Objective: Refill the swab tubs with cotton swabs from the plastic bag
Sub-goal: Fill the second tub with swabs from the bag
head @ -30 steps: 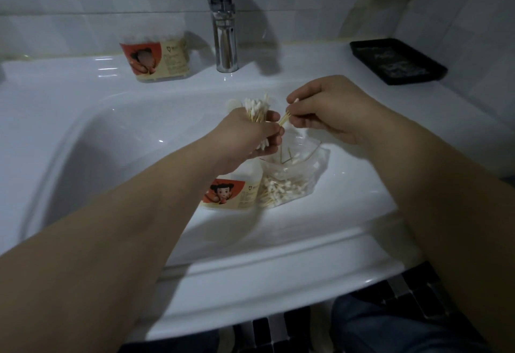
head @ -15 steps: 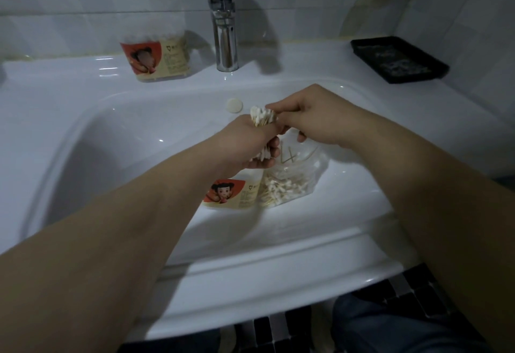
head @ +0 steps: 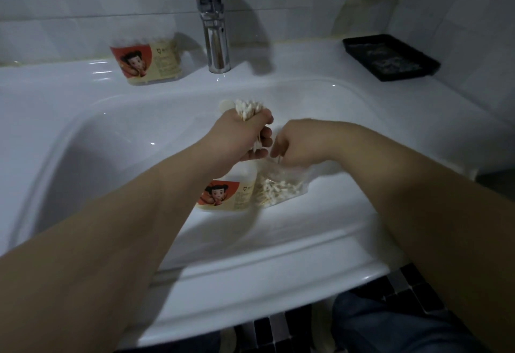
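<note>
Looking down into the white glazed ceramic sink (head: 83,135), we record the left hand (head: 239,138) raised over the basin with its fingers wrapped tightly round a bundle of white-tipped cotton swabs (head: 249,107). The tips stand up above the fist and a few stick ends show below it. Just beside it, the right hand (head: 296,143) reaches downward into the mouth of the clear plastic bag (head: 287,182), fingers bent toward the opening. A thin stick shows at the fingertips, but we cannot tell whether the pinch has closed on it. The bag stands on the basin floor and holds a loose heap of swabs in its lower part. Touching its left side stands a cream plastic swab tub with a red cartoon label (head: 225,195), partly hidden under the left wrist. A second tub of the same pattern (head: 147,64) stands on the back ledge, left of the chrome tap (head: 213,23). A black rectangular tray (head: 390,57) lies on the ledge at far right, well apart from both hands.
</note>
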The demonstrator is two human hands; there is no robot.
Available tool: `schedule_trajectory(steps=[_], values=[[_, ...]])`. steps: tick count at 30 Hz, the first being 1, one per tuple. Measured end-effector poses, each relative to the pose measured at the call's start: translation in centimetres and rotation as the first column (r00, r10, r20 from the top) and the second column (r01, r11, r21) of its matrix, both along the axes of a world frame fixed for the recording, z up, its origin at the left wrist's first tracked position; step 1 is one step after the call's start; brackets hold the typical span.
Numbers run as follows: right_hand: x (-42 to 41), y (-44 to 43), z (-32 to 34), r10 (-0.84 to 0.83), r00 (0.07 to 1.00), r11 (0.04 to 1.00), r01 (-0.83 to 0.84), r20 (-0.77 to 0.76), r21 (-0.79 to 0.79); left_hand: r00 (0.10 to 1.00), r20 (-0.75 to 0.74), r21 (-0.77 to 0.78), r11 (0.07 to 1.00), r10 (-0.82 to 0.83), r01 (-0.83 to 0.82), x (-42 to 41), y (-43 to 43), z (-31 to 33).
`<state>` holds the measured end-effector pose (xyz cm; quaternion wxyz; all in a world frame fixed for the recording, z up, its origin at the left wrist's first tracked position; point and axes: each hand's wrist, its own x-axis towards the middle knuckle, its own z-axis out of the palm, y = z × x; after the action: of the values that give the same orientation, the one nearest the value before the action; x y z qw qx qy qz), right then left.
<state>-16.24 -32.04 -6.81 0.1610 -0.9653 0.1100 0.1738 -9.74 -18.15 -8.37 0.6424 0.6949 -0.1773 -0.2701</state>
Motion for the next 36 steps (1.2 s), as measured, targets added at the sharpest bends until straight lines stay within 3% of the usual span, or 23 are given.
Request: schedule_trajectory(steps=[2,18,25,30,36], values=[[0.1,0.6,-0.6,0.058,0.996,0.997,-0.061,-0.066,-0.044,1.000,0.003,0.005,1.000,0.001,-0.001,0.0,0.1,-0.1],[1.2,1.8,-2.2,0.118,0.977,0.955,-0.161,-0.177,-0.250,0.999,0.027,0.038,0.999,-0.018,0.017,0.1,0.2,0.0],[1.2,2.2,-2.0,0.080,0.984,0.982,-0.105,-0.158,-0.154,1.000,0.027,0.051,0.999,-0.010,0.008,0.1,0.2,0.2],[0.9,1.3,-1.0,-0.076,0.994,0.991,0.084,-0.077,0.106,0.999,0.033,0.053,0.999,-0.004,0.003,0.1,0.2,0.1],[0.3,1.6,-0.9,0.008,0.981,0.993,0.015,-0.194,0.118,0.999,0.030,0.050,0.999,-0.023,0.021,-0.2,0.1,0.0]])
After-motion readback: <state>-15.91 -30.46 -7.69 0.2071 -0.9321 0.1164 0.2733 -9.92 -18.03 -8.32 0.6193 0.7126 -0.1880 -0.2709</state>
